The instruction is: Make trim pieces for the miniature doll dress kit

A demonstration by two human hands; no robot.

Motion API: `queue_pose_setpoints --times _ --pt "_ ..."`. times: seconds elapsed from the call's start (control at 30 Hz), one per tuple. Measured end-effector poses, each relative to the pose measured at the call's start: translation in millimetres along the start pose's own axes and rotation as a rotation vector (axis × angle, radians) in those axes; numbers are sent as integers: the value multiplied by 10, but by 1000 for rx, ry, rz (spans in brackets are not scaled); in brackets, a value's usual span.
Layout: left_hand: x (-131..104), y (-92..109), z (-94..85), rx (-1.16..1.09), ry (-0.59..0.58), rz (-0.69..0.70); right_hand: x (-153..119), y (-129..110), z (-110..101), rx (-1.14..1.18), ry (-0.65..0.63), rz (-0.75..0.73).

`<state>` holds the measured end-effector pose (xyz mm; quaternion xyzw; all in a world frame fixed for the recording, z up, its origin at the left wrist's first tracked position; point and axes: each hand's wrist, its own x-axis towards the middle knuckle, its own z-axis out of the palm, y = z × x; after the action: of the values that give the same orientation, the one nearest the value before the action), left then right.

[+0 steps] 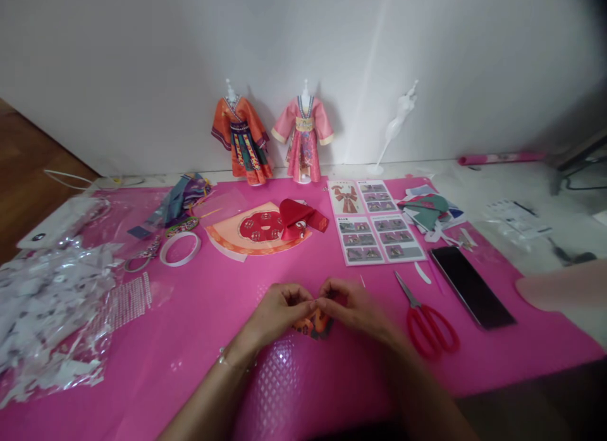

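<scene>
A small piece of orange patterned fabric [313,325] with dark markings is pinched between my two hands, low over the pink mat [203,340]. My left hand [279,311] grips its upper left part, thumb and fingertips pressed together. From the other side my right hand [348,305] holds it the same way, the two thumbs almost touching. Fingers hide much of the fabric's upper part. Beyond the hands lies a peach skirt piece [227,233] with a red panel, partly under folded red fabric [296,214]. A printed instruction sheet [374,223] lies to its right.
Red-handled scissors [429,327] and a black phone [472,286] lie right of my hands. At left are a tape roll [164,251] and clear bags of scraps [57,308]. Two dressed doll forms [244,143] and a bare white mannequin [401,118] stand by the wall.
</scene>
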<state>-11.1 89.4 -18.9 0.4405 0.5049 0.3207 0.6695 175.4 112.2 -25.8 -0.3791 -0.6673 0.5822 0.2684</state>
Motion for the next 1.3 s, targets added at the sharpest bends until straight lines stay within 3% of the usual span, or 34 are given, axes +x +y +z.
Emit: queue_pose_setpoints --times 0.2,0.37,0.6,0.77,0.93,1.1,1.3 --pt "-25 21 12 -64 -54 -12 -2 25 -41 -2 100 24" --pt "-14 35 8 -16 -46 51 -18 -10 -34 132 35 32" --pt "0 33 -10 18 -5 71 0 4 -13 32 125 40" --pt "12 33 -48 38 22 94 17 49 -11 106 98 10" --pt "18 12 -51 52 21 84 32 76 2 -28 179 29" --pt "32 8 -80 78 75 124 51 111 -9 90 178 63" --pt "74 -19 -153 118 147 186 61 143 -46 130 268 74"
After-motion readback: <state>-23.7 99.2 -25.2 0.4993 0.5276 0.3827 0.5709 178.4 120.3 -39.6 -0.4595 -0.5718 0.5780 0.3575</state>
